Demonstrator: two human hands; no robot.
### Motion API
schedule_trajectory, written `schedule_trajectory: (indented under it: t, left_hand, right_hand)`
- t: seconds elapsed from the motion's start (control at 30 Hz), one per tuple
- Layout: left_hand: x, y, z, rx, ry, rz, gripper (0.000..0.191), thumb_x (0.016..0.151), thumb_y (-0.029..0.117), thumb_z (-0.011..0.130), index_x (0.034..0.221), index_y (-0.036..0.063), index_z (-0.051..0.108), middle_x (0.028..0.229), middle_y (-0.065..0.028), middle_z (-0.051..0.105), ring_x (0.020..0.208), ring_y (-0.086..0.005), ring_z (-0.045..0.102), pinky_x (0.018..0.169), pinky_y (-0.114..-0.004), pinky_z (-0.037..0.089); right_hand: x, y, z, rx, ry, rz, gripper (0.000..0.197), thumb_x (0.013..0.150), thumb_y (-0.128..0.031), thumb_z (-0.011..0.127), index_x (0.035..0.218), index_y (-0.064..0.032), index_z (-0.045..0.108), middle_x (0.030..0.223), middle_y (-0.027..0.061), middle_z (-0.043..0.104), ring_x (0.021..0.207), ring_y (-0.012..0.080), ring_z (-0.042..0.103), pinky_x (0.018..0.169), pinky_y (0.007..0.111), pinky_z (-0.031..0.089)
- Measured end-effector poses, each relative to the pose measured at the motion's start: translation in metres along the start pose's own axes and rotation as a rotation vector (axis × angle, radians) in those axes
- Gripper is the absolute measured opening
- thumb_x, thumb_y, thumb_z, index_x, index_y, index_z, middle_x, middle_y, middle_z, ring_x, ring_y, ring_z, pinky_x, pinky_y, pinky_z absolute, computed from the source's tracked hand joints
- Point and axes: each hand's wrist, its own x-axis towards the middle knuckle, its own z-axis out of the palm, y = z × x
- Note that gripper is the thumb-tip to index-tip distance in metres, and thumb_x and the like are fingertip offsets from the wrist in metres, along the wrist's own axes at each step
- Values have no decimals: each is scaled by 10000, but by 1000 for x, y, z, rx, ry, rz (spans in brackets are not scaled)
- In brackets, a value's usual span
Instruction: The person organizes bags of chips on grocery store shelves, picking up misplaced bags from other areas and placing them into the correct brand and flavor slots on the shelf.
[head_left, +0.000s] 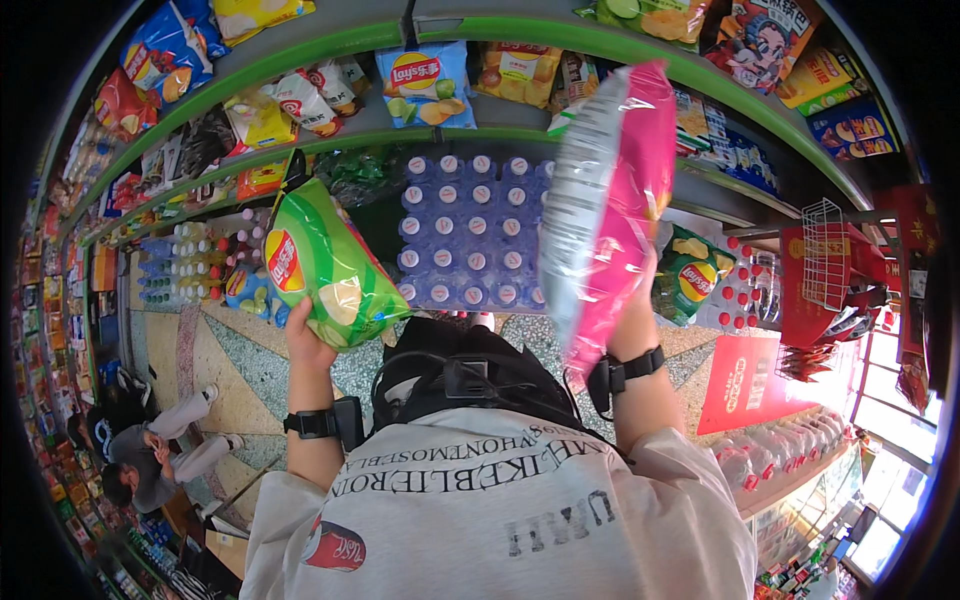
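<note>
My left hand (309, 341) grips the lower edge of a green Lay's potato chip bag (337, 277), thumb on its front, over the floor at the left. On the right, my right hand (637, 315) holds a large pink and silver snack bag (607, 210) upright; the bag hides most of the fingers. Between the two bags stand rows of capped plastic bottles (478, 226) under the shelf. A light blue Lay's bag (424, 84) rests on the shelf above them. Just right of my right hand is a dark green Lay's bag (691, 274).
Green-edged shelves (300, 64) with snack bags curve across the front. A white wire basket (825, 255) hangs at the right. Red-capped bottles (739, 285) stand near it. Another person (150, 457) sits at the lower left. Plastic-wrapped goods (780, 446) line a counter at the lower right.
</note>
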Motion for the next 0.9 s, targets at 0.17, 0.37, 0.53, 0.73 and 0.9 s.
schedule_trajectory:
  t: [0.17, 0.37, 0.53, 0.73, 0.9]
  left_hand:
    - [2, -1, -1, -11, 1, -17, 549, 846, 294, 525, 1300, 8, 406, 1255, -160, 521, 1132, -322, 521, 981, -454, 404]
    - [0, 8, -7, -40, -19, -42, 560, 834, 300, 551, 1293, 9, 417, 1255, -157, 522, 1132, -319, 521, 982, -453, 405]
    - [-7, 23, 12, -55, -18, 6, 596, 802, 281, 601, 1298, 10, 411, 1248, -152, 527, 1122, -318, 530, 969, -452, 419]
    - [-17, 30, 3, -149, 26, -2, 581, 789, 173, 608, 1309, 20, 400, 1254, -139, 521, 1129, -316, 522, 988, -438, 403]
    - [-25, 36, 6, -159, -15, 11, 591, 787, 177, 609, 1315, 23, 393, 1263, -135, 516, 1139, -313, 514, 991, -436, 399]
  right_hand:
    - [2, 18, 25, 286, -249, 176, 375, 915, -304, 495, 1175, -34, 484, 662, -1, 365, 588, 109, 347, 607, 265, 311]
    - [13, 19, 22, 361, -497, 165, 430, 923, -346, 454, 1219, -36, 445, 643, 15, 406, 583, 120, 378, 619, 265, 316]
    - [21, 1, 29, -209, -193, -61, 368, 947, -310, 443, 1216, -59, 448, 748, 39, 494, 687, 151, 455, 679, 288, 380]
    - [57, -49, 141, -570, -12, -384, 345, 952, -194, 471, 1238, -1, 460, 1129, 86, 581, 981, 166, 585, 826, 303, 484]
    - [131, -83, 193, -713, -17, -580, 293, 925, -151, 531, 1172, 5, 507, 1084, 68, 591, 974, 136, 571, 846, 278, 456]
